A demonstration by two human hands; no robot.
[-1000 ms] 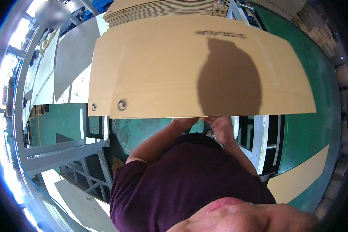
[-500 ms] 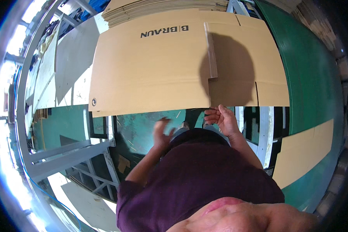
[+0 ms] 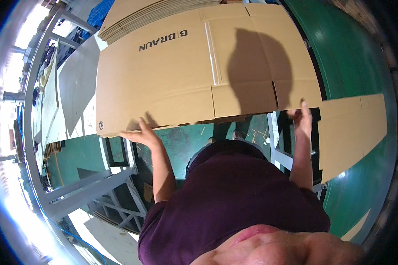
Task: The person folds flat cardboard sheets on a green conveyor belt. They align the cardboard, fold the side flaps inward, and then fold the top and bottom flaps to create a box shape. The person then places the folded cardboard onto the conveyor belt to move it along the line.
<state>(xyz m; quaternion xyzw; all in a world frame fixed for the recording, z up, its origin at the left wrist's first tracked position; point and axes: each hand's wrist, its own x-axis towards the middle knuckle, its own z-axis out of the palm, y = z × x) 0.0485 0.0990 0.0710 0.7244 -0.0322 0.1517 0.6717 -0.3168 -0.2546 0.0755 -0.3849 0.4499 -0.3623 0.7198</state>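
Observation:
A flattened cardboard box [image 3: 163,75], brown with dark print and a shiny strip along a seam, lies across the bench before me. My left hand [image 3: 142,134] is at its near edge towards the left corner, thumb on top and fingers at the underside. Near the right corner, my right hand [image 3: 301,120] pinches the same edge, thumb above and the other fingers partly hidden below. More cardboard layers show beneath the near edge. The shadow of a head falls over the right part of the box.
Behind the box rises a stack of flat cardboard [image 3: 159,22]. At the right, a loose cardboard sheet [image 3: 351,132] rests on a green surface [image 3: 340,62]. A grey metal frame [image 3: 82,183] stands at the lower left. Pale boards [image 3: 77,84] lie at the left.
My hands have moved apart, from near the middle to the box's near edge at both sides, and taken hold. The flap by the seam now lies level, and the view has shifted.

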